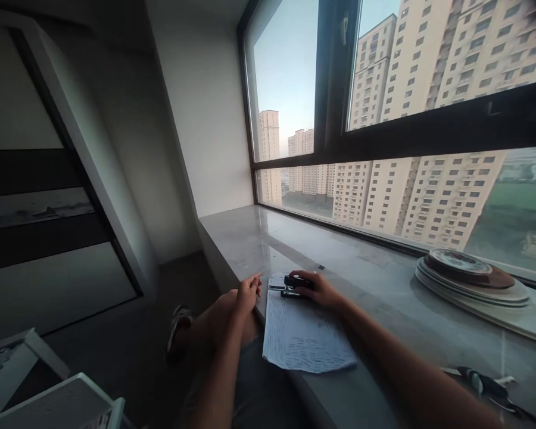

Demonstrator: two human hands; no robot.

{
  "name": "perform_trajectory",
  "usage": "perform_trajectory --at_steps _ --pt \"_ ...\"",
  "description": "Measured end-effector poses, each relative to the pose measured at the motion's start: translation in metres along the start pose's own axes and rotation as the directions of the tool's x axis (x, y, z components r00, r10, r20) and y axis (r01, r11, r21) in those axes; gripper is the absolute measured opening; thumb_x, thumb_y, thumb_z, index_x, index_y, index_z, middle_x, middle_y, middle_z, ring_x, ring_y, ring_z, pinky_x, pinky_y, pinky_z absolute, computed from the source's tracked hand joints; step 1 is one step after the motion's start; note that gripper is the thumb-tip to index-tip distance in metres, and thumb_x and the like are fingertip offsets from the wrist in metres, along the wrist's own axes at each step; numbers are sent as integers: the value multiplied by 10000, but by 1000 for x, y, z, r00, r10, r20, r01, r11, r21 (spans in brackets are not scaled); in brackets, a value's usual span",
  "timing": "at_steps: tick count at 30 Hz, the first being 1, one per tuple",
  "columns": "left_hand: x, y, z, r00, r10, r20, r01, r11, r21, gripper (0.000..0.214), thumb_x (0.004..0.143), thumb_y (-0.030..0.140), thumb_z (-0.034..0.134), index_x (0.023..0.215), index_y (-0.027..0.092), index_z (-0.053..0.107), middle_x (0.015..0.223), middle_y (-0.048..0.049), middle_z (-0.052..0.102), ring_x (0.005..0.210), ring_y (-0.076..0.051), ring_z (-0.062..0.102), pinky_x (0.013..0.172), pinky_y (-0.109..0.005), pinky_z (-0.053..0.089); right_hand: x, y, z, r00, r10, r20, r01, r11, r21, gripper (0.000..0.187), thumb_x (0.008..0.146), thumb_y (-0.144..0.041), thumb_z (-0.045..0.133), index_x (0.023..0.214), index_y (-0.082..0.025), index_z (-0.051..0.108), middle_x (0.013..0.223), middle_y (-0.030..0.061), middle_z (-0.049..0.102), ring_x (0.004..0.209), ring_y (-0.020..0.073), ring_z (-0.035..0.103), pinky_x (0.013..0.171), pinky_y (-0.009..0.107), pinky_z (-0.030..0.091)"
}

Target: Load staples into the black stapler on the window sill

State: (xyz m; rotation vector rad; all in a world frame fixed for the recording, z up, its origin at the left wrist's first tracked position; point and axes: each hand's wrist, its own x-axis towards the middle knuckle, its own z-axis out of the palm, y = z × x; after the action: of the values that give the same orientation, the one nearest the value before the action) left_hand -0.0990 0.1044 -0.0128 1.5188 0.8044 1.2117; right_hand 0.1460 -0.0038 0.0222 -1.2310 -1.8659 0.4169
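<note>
A black stapler (290,288) with a silver metal part showing at its left end rests over the top of some handwritten paper sheets (306,345). My right hand (319,288) is closed around the stapler's right end. Just left of the paper's top edge is my left hand (249,291), its fingers curled and pressed together. What they pinch, if anything, is too small to make out. The sheets lie on the grey windowsill (232,238), their lower edge slightly curled. Behind the stapler lies a small dark piece (321,267).
Stacked round plates or boards (469,277) stand at the right by the window. A dark object with a cord (486,382) lies at the lower right. My bent leg (214,322) is beside the sill's front edge. White furniture (49,405) stands at lower left.
</note>
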Motion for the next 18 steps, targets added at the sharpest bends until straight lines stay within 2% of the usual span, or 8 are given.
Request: perform_trajectory --at_steps 4,8,12,15,18 --pt "-2 9 1 998 35 42 -38 997 67 544 794 518 651 1154 116 713 664 -4 610 549 -95 484 532 -222 424 -1 7 2 1000 -19 -19 20 1000 16 481 852 -404 655 1283 -192 636 1174 86 716 1020 279 683 938 388 506" --pt "-4 19 6 984 130 119 -148 975 163 463 814 457 652 1131 129 731 659 -13 641 582 -114 523 617 -246 476 -1 10 1 998 -59 -37 61 997 40 473 849 -350 662 1295 -195 631 1209 85 702 1068 287 674 961 409 505" --pt "-1 21 9 968 180 178 -217 950 224 386 813 426 659 1078 163 756 835 -60 715 677 -145 595 723 -285 526 -1 10 0 997 -60 -41 62 997 48 472 845 -328 667 1301 -212 627 1216 65 700 1080 275 674 972 398 505" --pt "4 18 10 967 181 182 -220 950 224 369 811 424 662 1056 168 763 926 -85 727 797 -185 646 793 -312 546 -1 9 1 997 -65 -43 68 997 49 466 852 -328 666 1302 -212 628 1209 66 703 1072 277 677 970 398 508" --pt "7 15 9 974 171 149 -199 958 205 374 816 419 664 1072 162 756 926 -90 729 792 -189 667 802 -327 557 0 9 1 997 -64 -47 66 997 36 460 851 -334 669 1292 -206 636 1212 77 701 1074 285 676 966 407 512"
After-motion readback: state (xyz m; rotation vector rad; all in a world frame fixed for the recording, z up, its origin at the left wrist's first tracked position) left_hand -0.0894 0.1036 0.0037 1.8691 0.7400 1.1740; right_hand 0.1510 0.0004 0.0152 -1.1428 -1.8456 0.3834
